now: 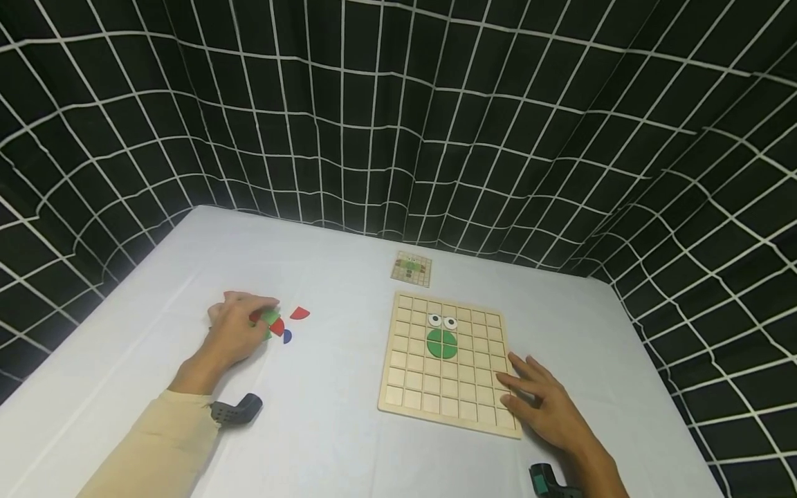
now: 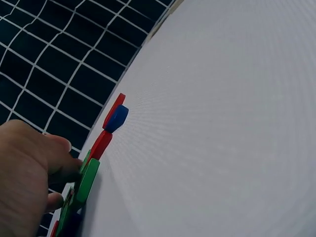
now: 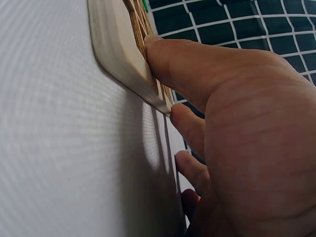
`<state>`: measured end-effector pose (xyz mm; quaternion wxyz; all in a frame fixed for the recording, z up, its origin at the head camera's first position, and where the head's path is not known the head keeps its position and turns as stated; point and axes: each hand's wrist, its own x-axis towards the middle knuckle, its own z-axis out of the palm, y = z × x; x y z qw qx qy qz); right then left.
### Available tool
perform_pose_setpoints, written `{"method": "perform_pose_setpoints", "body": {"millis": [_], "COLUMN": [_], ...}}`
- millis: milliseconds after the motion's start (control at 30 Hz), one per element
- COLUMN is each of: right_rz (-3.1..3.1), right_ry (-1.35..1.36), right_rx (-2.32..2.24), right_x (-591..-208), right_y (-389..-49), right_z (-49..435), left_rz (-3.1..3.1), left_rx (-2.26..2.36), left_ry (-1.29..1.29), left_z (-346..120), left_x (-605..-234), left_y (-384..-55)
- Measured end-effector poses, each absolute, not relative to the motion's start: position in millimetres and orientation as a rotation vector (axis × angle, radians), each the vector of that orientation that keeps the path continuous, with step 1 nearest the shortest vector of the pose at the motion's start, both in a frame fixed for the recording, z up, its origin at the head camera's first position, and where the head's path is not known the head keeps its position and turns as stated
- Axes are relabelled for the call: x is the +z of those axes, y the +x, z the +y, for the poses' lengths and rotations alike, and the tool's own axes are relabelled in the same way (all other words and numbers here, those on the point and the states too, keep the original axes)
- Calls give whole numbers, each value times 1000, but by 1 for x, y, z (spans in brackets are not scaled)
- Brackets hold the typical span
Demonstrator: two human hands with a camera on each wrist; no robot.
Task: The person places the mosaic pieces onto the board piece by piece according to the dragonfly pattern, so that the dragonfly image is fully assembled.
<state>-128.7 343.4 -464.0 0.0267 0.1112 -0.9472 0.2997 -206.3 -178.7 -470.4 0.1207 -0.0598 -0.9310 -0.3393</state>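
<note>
My left hand is over a small pile of flat coloured pieces, its thumb and forefinger apart with green pieces and a red quarter-circle piece showing between and beside them. Part of the pile is hidden beneath the hand. In the left wrist view the fingertips reach down near a green piece. My right hand rests its spread fingers on the right edge of a square wooden grid board. On the board sit two round eye pieces above several green quarter pieces forming a circle.
A small picture card lies behind the board, showing a figure on a grid. Another red piece and a blue half-round piece lie right of the pile. Black curtain with white grid lines surrounds the white table.
</note>
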Motion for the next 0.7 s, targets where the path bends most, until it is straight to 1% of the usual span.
{"method": "perform_pose_setpoints", "body": {"millis": [300, 533, 700], "right_rz": [-2930, -2940, -2943], "right_ry": [335, 317, 319], "right_rx": [927, 924, 917], "right_x": [-464, -464, -464], "right_y": [-127, -126, -128], "right_z": [344, 343, 343], "left_rz": [-2693, -2737, -2668], "left_rx": [-949, -897, -927], "left_ry": [-144, -115, -155], "left_z": [-178, -177, -175], "left_x": [-474, -468, -462], "left_y": [-209, -206, -204]}}
